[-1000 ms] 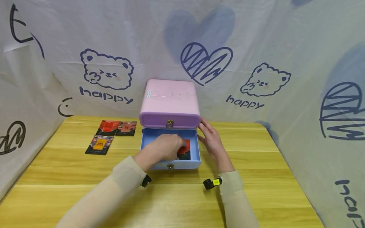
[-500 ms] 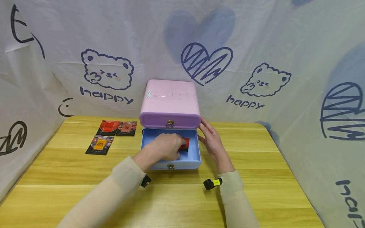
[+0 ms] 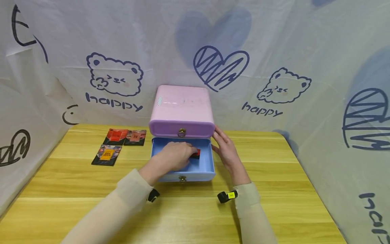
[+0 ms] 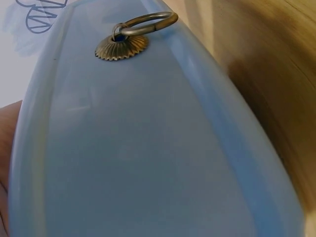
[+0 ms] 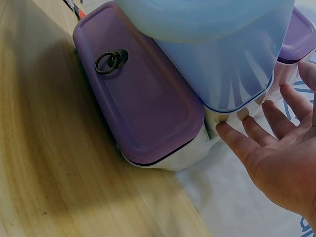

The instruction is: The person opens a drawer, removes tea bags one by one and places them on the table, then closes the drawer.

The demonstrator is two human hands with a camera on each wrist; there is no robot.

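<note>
My left hand [image 3: 173,156] reaches over the front of the pulled-out blue drawer [image 3: 206,166] and pinches a small red-and-black packet [image 3: 197,154], mostly hidden behind the fingers. A sliver of that hand shows in the left wrist view, behind the drawer front [image 4: 123,133] with its brass ring pull [image 4: 148,24]. My right hand [image 3: 226,150] is at the right side of the pink drawer box [image 3: 184,101], below the closed upper purple drawer [image 3: 166,129]. In the right wrist view its fingertips [image 5: 224,129] touch the box's side, spread and nearly straight.
Three flat packets lie left of the box: a red one [image 3: 115,136], a pinkish one [image 3: 135,136] and a yellow-labelled one [image 3: 106,154]. A lower purple drawer [image 5: 143,98] is closed under the blue one. A printed cloth [image 3: 170,40] hangs behind the wooden table [image 3: 274,189].
My left hand has shifted slightly left inside the drawer. The packet under its fingers has come off the drawer's front part, and less of it shows. My right hand has stayed put.
</note>
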